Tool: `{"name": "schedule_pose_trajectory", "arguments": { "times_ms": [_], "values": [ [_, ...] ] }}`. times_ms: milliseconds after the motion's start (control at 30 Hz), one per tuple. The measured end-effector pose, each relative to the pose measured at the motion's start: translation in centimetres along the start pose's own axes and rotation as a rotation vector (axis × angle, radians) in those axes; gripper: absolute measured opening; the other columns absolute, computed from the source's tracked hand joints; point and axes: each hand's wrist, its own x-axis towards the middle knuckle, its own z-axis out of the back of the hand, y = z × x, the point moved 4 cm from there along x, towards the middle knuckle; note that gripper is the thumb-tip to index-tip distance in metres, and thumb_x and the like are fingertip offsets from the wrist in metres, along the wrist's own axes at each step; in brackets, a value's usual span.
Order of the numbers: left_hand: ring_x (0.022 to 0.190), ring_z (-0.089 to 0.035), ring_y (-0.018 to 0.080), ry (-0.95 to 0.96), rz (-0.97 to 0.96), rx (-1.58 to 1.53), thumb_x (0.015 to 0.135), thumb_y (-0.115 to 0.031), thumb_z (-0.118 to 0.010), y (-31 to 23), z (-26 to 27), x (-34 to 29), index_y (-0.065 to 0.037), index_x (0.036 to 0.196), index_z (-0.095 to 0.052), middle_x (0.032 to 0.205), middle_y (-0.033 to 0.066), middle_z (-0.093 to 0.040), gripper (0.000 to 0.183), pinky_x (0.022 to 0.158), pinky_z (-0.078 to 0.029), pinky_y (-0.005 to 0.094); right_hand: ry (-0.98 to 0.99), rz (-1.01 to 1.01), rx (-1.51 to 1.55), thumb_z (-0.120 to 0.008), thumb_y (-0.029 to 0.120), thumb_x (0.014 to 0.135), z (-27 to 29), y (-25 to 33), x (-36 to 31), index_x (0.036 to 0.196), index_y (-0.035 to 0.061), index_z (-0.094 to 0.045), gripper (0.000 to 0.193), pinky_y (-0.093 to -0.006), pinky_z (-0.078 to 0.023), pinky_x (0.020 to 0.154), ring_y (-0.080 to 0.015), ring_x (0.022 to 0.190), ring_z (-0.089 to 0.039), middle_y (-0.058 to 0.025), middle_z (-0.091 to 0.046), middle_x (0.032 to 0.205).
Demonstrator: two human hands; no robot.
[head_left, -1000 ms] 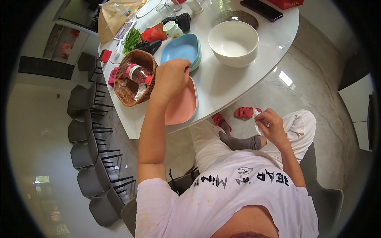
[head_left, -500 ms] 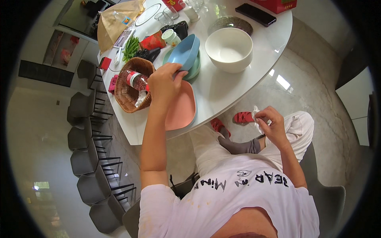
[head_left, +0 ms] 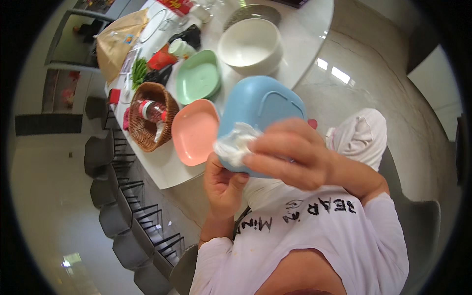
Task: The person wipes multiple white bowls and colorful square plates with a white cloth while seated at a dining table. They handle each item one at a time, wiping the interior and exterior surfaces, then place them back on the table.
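Observation:
A light blue plastic dish [head_left: 250, 101], its underside with a raised ring turned up, is held before my chest. My left hand [head_left: 223, 189] grips its near left edge between thumb and fingers. Pressed against the dish's lower part is a crumpled white tissue [head_left: 237, 142], pinched in my right hand [head_left: 295, 152], which is somewhat blurred. On the table beyond lie a pink square dish [head_left: 195, 132] and a green one [head_left: 199, 76]. A large white bowl [head_left: 250, 44] stands to the right of the green dish.
A wicker basket [head_left: 142, 130] holding a red-capped bottle [head_left: 152, 110] stands left of the pink dish on the white table [head_left: 307, 46]. Farther back are a white tub [head_left: 181, 49], green vegetables [head_left: 139, 71] and a patterned bowl [head_left: 253, 15]. Grey chairs [head_left: 118, 219] line the left.
My left hand has lifted the blue dish off the green one, brought it toward me and turned its underside up. My right hand has raised the tissue onto it.

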Motion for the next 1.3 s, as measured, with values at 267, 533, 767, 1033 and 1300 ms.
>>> {"name": "schedule_pose_trajectory", "arguments": {
  "times_ms": [267, 533, 767, 1033, 1300],
  "values": [
    [0.090, -0.053, 0.0100, 0.003, 0.036, -0.098, 0.088, -0.023, -0.073, 2.2, 1.2, 0.1, -0.004, 0.107, -0.050, 0.101, 0.0023, -0.057, 0.035, 0.083, -0.044, 0.0246, -0.005, -0.410, 0.025, -0.069, -0.009, 0.069, 0.5, -3.3, -5.5, 0.095, 0.0039, -0.068, 0.030, -0.0327, -0.052, 0.062, -0.0252, 0.074, -0.062, -0.0118, -0.062, 0.090],
    [0.091, -0.055, 0.0089, 0.254, 0.113, -0.063, 0.090, -0.007, -0.067, 3.8, -2.4, -0.4, -0.003, 0.106, -0.051, 0.098, 0.0026, -0.058, 0.023, 0.083, -0.045, 0.0235, -0.144, -0.257, -0.198, -0.069, -0.005, 0.070, 1.9, -4.7, -4.4, 0.097, -0.0017, -0.067, 0.027, -0.0344, -0.050, 0.061, -0.0253, 0.074, -0.061, -0.0125, -0.061, 0.091],
    [0.084, -0.061, 0.0117, 0.273, 0.175, 0.200, 0.089, -0.002, -0.066, 4.3, -1.5, -0.4, 0.000, 0.102, -0.058, 0.093, 0.0040, -0.060, 0.016, 0.075, -0.050, 0.0257, -0.015, -0.332, -0.094, -0.067, -0.005, 0.070, 2.9, -2.9, -4.7, 0.099, -0.0008, -0.067, 0.029, -0.0340, -0.050, 0.062, -0.0257, 0.074, -0.060, -0.0124, -0.060, 0.092],
    [0.072, -0.063, 0.0132, 0.502, -0.254, 0.449, 0.084, -0.011, -0.074, 0.1, -0.8, 0.2, 0.001, 0.099, -0.062, 0.085, 0.0073, -0.067, 0.023, 0.063, -0.049, 0.0274, -0.093, -0.603, -0.116, -0.057, -0.019, 0.073, 3.9, -5.9, -5.6, 0.098, 0.0037, -0.068, 0.036, -0.0270, -0.049, 0.064, -0.0199, 0.076, -0.060, -0.0099, -0.059, 0.092],
    [0.069, -0.064, 0.0261, 0.030, -0.633, 1.232, 0.070, -0.009, -0.078, -6.7, 4.0, 0.3, -0.005, 0.085, -0.066, 0.085, 0.0087, -0.069, 0.020, 0.059, -0.050, 0.0315, 0.132, -0.833, 0.013, -0.062, -0.016, 0.077, 0.6, -7.0, -12.9, 0.093, 0.0031, -0.067, 0.025, -0.0280, -0.049, 0.063, -0.0191, 0.074, -0.060, -0.0084, -0.059, 0.087]
  ]
}}
